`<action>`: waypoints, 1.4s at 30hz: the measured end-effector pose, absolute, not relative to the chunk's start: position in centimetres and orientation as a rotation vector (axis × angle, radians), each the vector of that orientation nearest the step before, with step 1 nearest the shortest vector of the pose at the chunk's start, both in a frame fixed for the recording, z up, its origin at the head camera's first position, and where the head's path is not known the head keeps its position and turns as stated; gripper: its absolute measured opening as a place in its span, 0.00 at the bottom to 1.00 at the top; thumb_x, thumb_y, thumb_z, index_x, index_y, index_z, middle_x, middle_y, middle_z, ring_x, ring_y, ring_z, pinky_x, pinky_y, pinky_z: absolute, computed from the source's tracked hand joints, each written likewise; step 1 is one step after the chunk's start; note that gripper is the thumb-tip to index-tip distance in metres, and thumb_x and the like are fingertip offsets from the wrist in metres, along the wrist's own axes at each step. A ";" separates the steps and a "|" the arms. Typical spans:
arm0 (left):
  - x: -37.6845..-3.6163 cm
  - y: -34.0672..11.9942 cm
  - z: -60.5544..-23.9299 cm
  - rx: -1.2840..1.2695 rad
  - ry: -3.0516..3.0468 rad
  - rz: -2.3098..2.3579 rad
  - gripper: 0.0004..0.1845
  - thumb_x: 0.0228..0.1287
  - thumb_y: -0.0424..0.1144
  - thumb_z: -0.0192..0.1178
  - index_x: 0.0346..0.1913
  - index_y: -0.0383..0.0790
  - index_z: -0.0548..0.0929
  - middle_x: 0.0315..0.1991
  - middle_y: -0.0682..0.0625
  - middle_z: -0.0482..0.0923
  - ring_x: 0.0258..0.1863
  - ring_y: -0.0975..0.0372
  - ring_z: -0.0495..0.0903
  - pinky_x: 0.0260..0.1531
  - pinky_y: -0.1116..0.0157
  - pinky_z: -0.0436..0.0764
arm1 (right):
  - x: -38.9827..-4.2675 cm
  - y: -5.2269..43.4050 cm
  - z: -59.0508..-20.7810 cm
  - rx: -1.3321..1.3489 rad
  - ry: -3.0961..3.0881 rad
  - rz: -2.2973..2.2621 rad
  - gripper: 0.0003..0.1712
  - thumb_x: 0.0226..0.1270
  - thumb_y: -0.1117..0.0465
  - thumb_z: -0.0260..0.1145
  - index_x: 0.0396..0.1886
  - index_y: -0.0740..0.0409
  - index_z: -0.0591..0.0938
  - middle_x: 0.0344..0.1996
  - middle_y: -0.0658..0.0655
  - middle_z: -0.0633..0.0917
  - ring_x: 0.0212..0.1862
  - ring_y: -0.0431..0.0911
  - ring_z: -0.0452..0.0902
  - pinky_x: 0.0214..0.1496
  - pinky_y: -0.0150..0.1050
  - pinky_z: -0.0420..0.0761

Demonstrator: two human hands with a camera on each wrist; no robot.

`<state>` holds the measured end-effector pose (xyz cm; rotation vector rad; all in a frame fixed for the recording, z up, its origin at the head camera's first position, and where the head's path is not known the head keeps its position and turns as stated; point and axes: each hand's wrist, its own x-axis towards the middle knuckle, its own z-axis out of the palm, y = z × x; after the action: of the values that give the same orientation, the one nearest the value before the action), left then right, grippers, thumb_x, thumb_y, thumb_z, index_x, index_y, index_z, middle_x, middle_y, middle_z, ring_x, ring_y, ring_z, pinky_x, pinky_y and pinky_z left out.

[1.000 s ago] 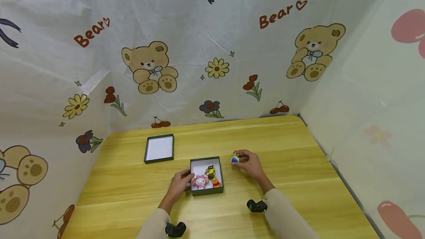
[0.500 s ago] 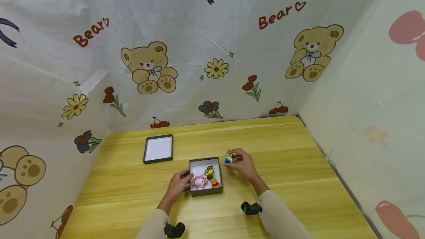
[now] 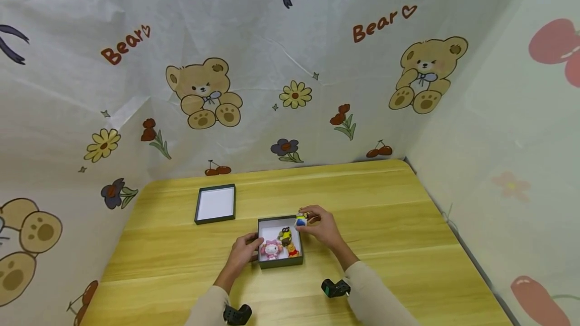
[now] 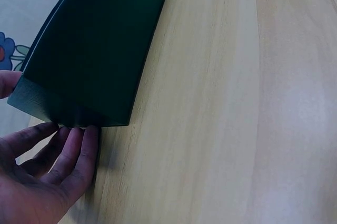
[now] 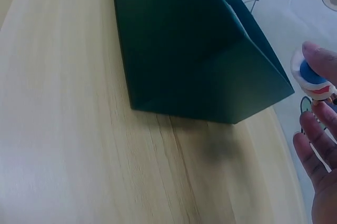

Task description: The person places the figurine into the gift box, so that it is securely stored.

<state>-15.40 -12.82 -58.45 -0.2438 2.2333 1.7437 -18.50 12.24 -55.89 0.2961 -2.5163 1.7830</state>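
Note:
A dark green box (image 3: 281, 262) with a white inside stands on the table. My left hand (image 3: 242, 251) grips its left wall, thumb over the rim and fingers against the outside (image 4: 58, 155). Inside the box lie a pink-and-white figurine (image 3: 272, 249), a yellow-and-brown figurine with dark goggles (image 3: 285, 236), and an orange-and-red bear figurine (image 3: 292, 250). Between thumb and fingers, my right hand (image 3: 323, 226) pinches a small yellow, blue and white figurine (image 3: 301, 219) over the box's back right corner. In the right wrist view this figurine's blue-and-white end (image 5: 311, 74) shows beyond the box.
A shallow dark green lid (image 3: 215, 203), white inside, lies at the back left of the wooden table (image 3: 371, 200). A patterned cloth wall (image 3: 254, 119) rises behind the table. Another pale wall (image 3: 498, 140) stands along its right side.
My right hand has moved left with the pinched figurine, from beside the box to over its back right corner. The left hand has kept its grip on the box.

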 end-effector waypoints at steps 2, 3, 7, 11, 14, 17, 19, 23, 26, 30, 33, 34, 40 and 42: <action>-15.3 -12.8 -58.4 -0.250 2.234 1.740 0.28 0.70 0.40 0.55 0.63 0.19 0.67 0.55 0.31 0.74 0.48 0.50 0.78 0.44 0.56 0.83 | -18.5 12.0 -56.0 0.316 -2.525 1.779 0.24 0.49 0.65 0.78 0.49 0.60 0.83 0.48 0.58 0.82 0.44 0.55 0.77 0.47 0.53 0.78; -15.3 -12.9 -58.4 -0.252 2.234 1.741 0.28 0.70 0.39 0.55 0.63 0.19 0.67 0.54 0.31 0.74 0.48 0.50 0.78 0.44 0.56 0.83 | -18.4 11.8 -56.1 0.330 -2.528 1.771 0.24 0.50 0.64 0.78 0.49 0.59 0.83 0.48 0.57 0.82 0.44 0.54 0.77 0.47 0.52 0.79; -15.2 -12.9 -58.3 -0.242 2.229 1.745 0.28 0.70 0.39 0.55 0.63 0.19 0.67 0.54 0.31 0.75 0.48 0.51 0.79 0.45 0.55 0.83 | -18.3 11.4 -56.1 0.379 -2.540 1.733 0.23 0.51 0.61 0.78 0.48 0.56 0.84 0.48 0.53 0.83 0.44 0.49 0.77 0.47 0.44 0.78; -15.1 -12.9 -58.2 -0.226 2.228 1.747 0.28 0.70 0.40 0.55 0.63 0.19 0.67 0.54 0.31 0.74 0.48 0.51 0.78 0.45 0.55 0.83 | -17.9 10.9 -55.8 0.393 -2.548 1.714 0.23 0.51 0.60 0.78 0.48 0.56 0.83 0.47 0.53 0.83 0.44 0.47 0.76 0.47 0.43 0.76; -15.2 -13.0 -58.3 -0.227 2.227 1.751 0.28 0.70 0.40 0.55 0.63 0.19 0.67 0.54 0.31 0.74 0.48 0.50 0.78 0.45 0.55 0.83 | -17.7 10.4 -55.5 0.392 -2.544 1.725 0.23 0.50 0.60 0.78 0.48 0.55 0.83 0.46 0.53 0.84 0.44 0.47 0.76 0.47 0.45 0.76; -15.2 -13.0 -58.4 -0.227 2.225 1.758 0.28 0.70 0.40 0.55 0.63 0.19 0.67 0.54 0.31 0.74 0.48 0.50 0.79 0.44 0.55 0.83 | -17.5 9.9 -55.5 0.408 -2.528 1.730 0.22 0.51 0.62 0.78 0.48 0.57 0.83 0.45 0.54 0.84 0.43 0.49 0.76 0.45 0.46 0.77; -15.2 -13.0 -58.4 -0.229 2.221 1.762 0.29 0.69 0.40 0.56 0.63 0.19 0.67 0.54 0.31 0.74 0.48 0.50 0.79 0.44 0.56 0.83 | -17.4 9.6 -55.5 0.419 -2.513 1.739 0.22 0.51 0.62 0.77 0.48 0.58 0.83 0.43 0.55 0.84 0.41 0.51 0.77 0.43 0.46 0.78; -15.2 -13.1 -58.5 -0.227 2.219 1.762 0.29 0.69 0.40 0.56 0.63 0.20 0.67 0.54 0.31 0.75 0.48 0.51 0.79 0.44 0.56 0.83 | -17.2 8.9 -55.5 0.423 -2.504 1.766 0.23 0.51 0.62 0.77 0.48 0.59 0.83 0.38 0.55 0.83 0.36 0.50 0.76 0.38 0.42 0.80; -15.2 -13.0 -58.6 -0.220 2.226 1.755 0.30 0.69 0.41 0.56 0.63 0.19 0.67 0.54 0.31 0.75 0.48 0.51 0.79 0.44 0.56 0.83 | -17.1 8.4 -55.6 0.404 -2.514 1.789 0.24 0.52 0.60 0.77 0.49 0.59 0.82 0.38 0.55 0.84 0.34 0.46 0.77 0.35 0.36 0.80; -15.3 -13.0 -58.6 -0.216 2.227 1.753 0.31 0.69 0.43 0.57 0.63 0.20 0.67 0.54 0.31 0.75 0.47 0.51 0.79 0.43 0.56 0.83 | -16.9 7.8 -55.4 0.384 -2.526 1.809 0.24 0.52 0.60 0.77 0.50 0.59 0.83 0.40 0.56 0.85 0.36 0.45 0.79 0.37 0.32 0.80; -15.3 -13.0 -58.6 -0.211 2.224 1.757 0.32 0.68 0.44 0.58 0.63 0.20 0.68 0.54 0.32 0.75 0.47 0.52 0.79 0.43 0.56 0.83 | -16.7 7.4 -55.1 0.380 -2.539 1.812 0.23 0.52 0.60 0.77 0.49 0.60 0.83 0.39 0.56 0.85 0.37 0.46 0.79 0.37 0.31 0.80; -15.3 -13.0 -58.5 -0.210 2.221 1.760 0.32 0.68 0.45 0.58 0.63 0.20 0.68 0.54 0.32 0.75 0.47 0.52 0.79 0.43 0.56 0.83 | -16.7 7.2 -55.0 0.375 -2.544 1.814 0.23 0.52 0.60 0.77 0.49 0.60 0.83 0.38 0.56 0.85 0.36 0.46 0.79 0.36 0.31 0.80; -15.3 -13.1 -58.6 -0.208 2.206 1.779 0.31 0.69 0.44 0.58 0.63 0.20 0.68 0.55 0.31 0.74 0.48 0.51 0.79 0.43 0.56 0.83 | -16.6 6.2 -55.0 0.324 -2.562 1.824 0.23 0.50 0.61 0.78 0.47 0.62 0.83 0.35 0.56 0.84 0.32 0.42 0.78 0.32 0.31 0.80; -15.3 -13.1 -58.6 -0.206 2.206 1.783 0.31 0.69 0.44 0.58 0.63 0.20 0.68 0.55 0.31 0.74 0.47 0.51 0.79 0.43 0.56 0.83 | -16.6 5.9 -54.9 0.298 -2.567 1.825 0.23 0.50 0.62 0.78 0.47 0.62 0.83 0.34 0.56 0.84 0.31 0.41 0.78 0.32 0.31 0.81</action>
<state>-15.29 -13.07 -58.58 -0.2063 2.2056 1.7828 -16.55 5.88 -54.90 0.2984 -2.5666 1.8245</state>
